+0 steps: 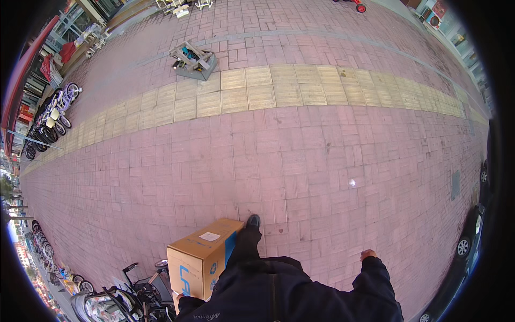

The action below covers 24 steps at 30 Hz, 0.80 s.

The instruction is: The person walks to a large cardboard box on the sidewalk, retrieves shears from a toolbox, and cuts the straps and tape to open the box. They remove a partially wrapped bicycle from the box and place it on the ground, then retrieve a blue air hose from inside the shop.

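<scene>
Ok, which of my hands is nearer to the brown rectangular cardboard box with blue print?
Left. Your left hand is at the lower front of the box, partly hidden; your right hand is well off to its right, over the pink brick paving.

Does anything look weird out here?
Yes, the grey bin looks odd: it stands alone by the yellow tile strip, with wooden-looking pieces poking out crookedly. The cardboard box at the left hand looks fine.

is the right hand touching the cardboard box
Apart. The head view shows the right hand out to the right and the cardboard box on the left, with pink paving and the person's leg between them.
</scene>
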Motion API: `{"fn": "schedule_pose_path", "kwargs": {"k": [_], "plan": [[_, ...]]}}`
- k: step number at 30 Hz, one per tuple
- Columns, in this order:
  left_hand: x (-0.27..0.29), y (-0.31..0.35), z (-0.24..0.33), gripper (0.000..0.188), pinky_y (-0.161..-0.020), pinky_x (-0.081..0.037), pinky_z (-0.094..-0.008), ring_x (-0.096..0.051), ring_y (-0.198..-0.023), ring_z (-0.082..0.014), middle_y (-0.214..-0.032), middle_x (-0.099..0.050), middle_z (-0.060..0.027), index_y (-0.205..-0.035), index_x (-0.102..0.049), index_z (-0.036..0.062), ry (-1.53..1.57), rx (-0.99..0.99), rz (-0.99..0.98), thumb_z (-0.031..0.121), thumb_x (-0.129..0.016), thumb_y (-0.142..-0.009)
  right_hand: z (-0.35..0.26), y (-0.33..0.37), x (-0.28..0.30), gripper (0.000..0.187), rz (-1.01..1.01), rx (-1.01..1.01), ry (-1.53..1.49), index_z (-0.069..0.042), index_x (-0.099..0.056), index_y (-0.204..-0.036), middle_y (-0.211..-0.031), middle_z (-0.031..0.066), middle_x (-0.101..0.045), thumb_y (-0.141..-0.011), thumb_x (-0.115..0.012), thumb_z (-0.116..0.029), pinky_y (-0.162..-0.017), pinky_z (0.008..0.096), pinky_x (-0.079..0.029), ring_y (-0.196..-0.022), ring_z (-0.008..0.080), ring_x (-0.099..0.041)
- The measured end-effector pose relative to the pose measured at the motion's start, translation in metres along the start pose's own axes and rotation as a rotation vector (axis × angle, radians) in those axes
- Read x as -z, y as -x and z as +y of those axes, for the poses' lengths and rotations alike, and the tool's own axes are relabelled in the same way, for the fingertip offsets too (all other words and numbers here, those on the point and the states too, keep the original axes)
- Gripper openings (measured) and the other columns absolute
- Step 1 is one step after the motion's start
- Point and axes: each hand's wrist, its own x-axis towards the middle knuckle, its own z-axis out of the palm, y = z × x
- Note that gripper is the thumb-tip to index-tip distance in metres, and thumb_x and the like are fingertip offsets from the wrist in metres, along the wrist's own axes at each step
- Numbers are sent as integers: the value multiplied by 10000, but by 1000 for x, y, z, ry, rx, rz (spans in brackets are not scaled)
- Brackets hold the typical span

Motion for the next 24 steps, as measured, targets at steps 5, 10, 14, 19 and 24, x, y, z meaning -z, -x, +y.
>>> {"fn": "schedule_pose_path", "kwargs": {"k": [5, 10, 14, 19, 24], "plan": [[-114, 22, 7, 416, -431, -387, -398, -404, -419, -296, -499, -425, -60, -823, -573, 127, 21, 19, -92, 505, -415, -897, -49, -56, 162, 242, -254, -393, -1371, -46, -620, -1000, -868, 121, -697, -934, -541, -265, -577, 389, -571, -718, 236, -689], [-276, 100, 11, 320, -427, -325, -349, -450, -507, -146, -610, -498, 61, -765, -503, 174, 58, -63, -24, 464, -410, -863, 5, -83, 214, 337, -549, -435, -1270, -34, -575, -1124, -1044, 170, -693, -967, -512, -326, -682, 437, -585, -821, 294, -698], [-406, 200, 11, 401, -485, -401, -350, -552, -624, -204, -807, -634, -16, -945, -573, 144, 22, -137, -25, 489, -385, -865, 123, -142, 265, 441, -510, -241, -507, -147, -586, -1266, -1268, 127, -611, -927, -560, -429, -932, 478, -490, -1132, 289, -601], [-587, 285, 2, 388, -457, -379, -315, -491, -535, -201, -710, -580, -17, -865, -542, 140, 43, -209, -79, 503, -405, -869, 248, -320, 487, 315, -62, -499, -701, -17, -679, -921, -767, 124, -704, -929, -593, -320, -599, 396, -544, -635, 242, -683], [-733, 301, -13, 395, -431, -355, -288, -435, -456, -204, -614, -513, -25, -789, -506, 140, 83, -233, -161, 518, -422, -864, 322, -481, 824, 270, 296, -104, -895, -112, -622, -849, -860, 106, -618, -831, -545, -370, -708, 415, -469, -844, 269, -604]]}}
